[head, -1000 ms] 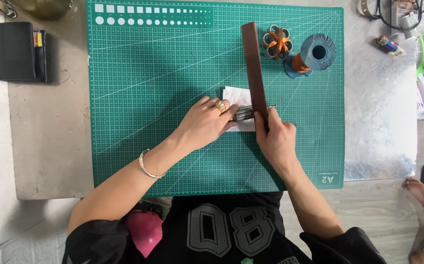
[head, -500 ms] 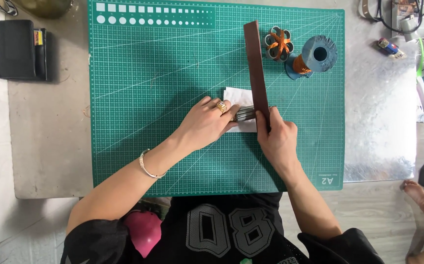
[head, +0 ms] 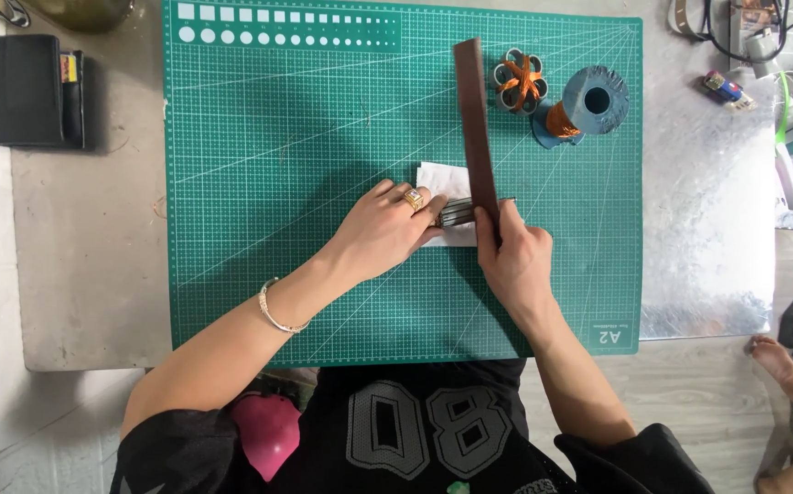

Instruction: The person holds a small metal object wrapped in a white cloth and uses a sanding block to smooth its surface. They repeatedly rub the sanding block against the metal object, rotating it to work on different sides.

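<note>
Lying lengthwise on the green cutting mat (head: 259,165), a dark brown leather strap (head: 473,119) is seen as a long, narrow, flat band with straight edges and a smooth, matte face. Its far end reaches toward the top edge of the mat, beside the spools; its near end is pinned under the right hand (head: 513,261), whose fingers are pressed flat on it rather than curled around it. A metal pronged tool (head: 458,212) is held across the strap in the closed grip of the left hand (head: 385,229), on which a gold ring is worn. A white sheet of paper (head: 442,187) is laid beneath strap and tool. An orange thread bobbin (head: 517,80) and a blue spool (head: 588,101) are placed just right of the strap's far end. A black case (head: 30,91) rests on the grey bench (head: 85,256), well apart to the left.
</note>
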